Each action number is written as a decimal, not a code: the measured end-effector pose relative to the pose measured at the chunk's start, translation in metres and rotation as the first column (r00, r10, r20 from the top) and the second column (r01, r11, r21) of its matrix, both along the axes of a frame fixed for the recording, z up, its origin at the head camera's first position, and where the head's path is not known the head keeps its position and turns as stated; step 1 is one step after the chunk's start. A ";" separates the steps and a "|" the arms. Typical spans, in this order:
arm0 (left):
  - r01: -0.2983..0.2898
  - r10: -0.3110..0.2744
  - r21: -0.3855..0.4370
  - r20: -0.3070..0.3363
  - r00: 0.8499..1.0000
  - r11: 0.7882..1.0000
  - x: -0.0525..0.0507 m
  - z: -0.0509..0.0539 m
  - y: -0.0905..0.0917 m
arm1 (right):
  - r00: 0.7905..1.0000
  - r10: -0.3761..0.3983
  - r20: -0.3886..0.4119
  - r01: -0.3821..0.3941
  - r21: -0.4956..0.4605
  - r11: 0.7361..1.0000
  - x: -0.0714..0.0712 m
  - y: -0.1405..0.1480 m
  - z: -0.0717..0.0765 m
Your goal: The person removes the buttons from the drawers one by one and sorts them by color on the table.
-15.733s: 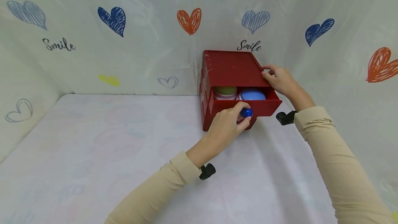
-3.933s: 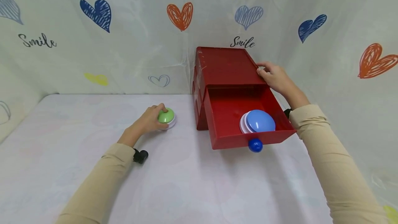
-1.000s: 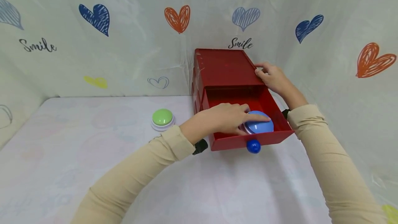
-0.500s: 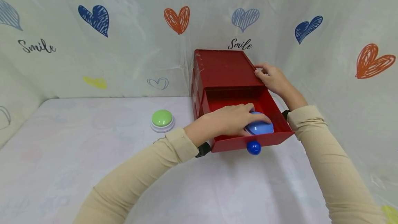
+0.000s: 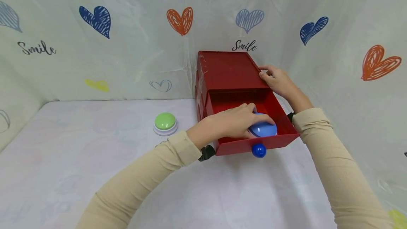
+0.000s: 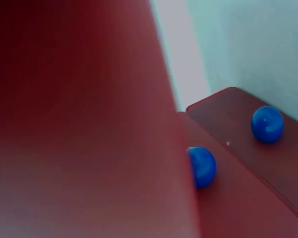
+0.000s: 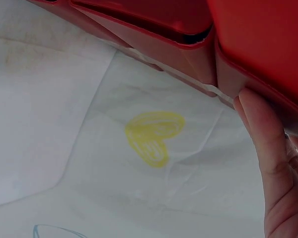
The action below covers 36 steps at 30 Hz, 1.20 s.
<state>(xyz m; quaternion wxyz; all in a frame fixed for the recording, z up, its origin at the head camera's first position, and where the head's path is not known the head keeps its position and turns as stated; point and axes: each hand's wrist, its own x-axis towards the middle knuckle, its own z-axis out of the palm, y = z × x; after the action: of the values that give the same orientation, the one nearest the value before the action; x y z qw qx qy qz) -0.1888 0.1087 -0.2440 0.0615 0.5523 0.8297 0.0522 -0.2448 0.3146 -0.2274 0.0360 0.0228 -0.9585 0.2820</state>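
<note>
My left hand (image 5: 236, 121) reaches into the pulled-out top drawer (image 5: 233, 147) and grips the blue dome button (image 5: 265, 130), thumb on the near side and fingers over its top. The button's base is mostly hidden by the hand and the drawer front. With my right hand (image 5: 281, 84) I hold the right top edge of the red cabinet (image 5: 230, 70); in the right wrist view the fingers (image 7: 268, 139) lie against its side. A green dome button (image 5: 165, 121) on a white base sits on the table left of the cabinet.
The drawer's round blue knob (image 5: 259, 150) sticks out at the front. Two more blue knobs, one (image 6: 267, 125) farther and one (image 6: 202, 167) nearer, show on lower red drawer fronts in the left wrist view. A white sheet with printed hearts (image 5: 180, 20) hangs behind the table (image 5: 95, 151).
The left hand has left the green button, now standing on the table, and moved right into the drawer, where its fingers have closed round the blue button. Earlier, the drawer was pulled farther out.
</note>
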 end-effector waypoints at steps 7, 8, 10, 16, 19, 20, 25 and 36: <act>-0.023 0.023 0.008 -0.040 0.999 1.000 0.004 0.005 -0.006 | 1.000 0.002 -0.002 -0.002 -0.010 1.000 0.000 0.000 -0.001; -0.027 0.028 0.008 -0.048 0.998 1.000 0.005 0.006 -0.007 | 1.000 0.002 -0.001 -0.002 -0.011 1.000 0.001 0.000 -0.001; -0.041 0.042 0.011 -0.054 0.998 0.999 0.006 0.009 -0.010 | 1.000 0.001 0.003 -0.001 -0.017 1.000 0.001 0.000 -0.002; -0.074 0.075 0.068 -0.025 0.997 0.995 0.006 0.018 -0.023 | 1.000 -0.003 0.009 0.003 -0.024 1.000 0.001 0.000 -0.001; -0.085 0.085 0.109 0.006 0.996 0.990 0.004 0.020 -0.029 | 1.000 0.001 0.006 -0.001 -0.021 1.000 0.000 0.000 -0.001; -0.090 0.088 0.121 0.015 0.996 0.989 0.004 0.021 -0.031 | 1.000 0.002 0.004 -0.002 -0.023 1.000 0.000 0.000 -0.001; -0.136 0.127 0.170 0.058 0.990 0.976 0.003 0.025 -0.042 | 1.000 0.000 0.006 0.000 -0.026 1.000 -0.001 0.001 -0.001; -0.188 0.159 0.309 0.116 0.980 0.932 0.000 0.032 -0.073 | 1.000 -0.004 0.022 0.005 -0.033 0.999 -0.002 0.001 -0.001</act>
<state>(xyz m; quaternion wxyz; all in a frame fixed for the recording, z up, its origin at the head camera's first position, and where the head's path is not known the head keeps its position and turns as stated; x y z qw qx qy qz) -0.1888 0.0354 -0.2118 0.0035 0.4767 0.8523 0.2153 -0.2464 0.3155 -0.2283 0.0266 0.0169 -0.9540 0.2981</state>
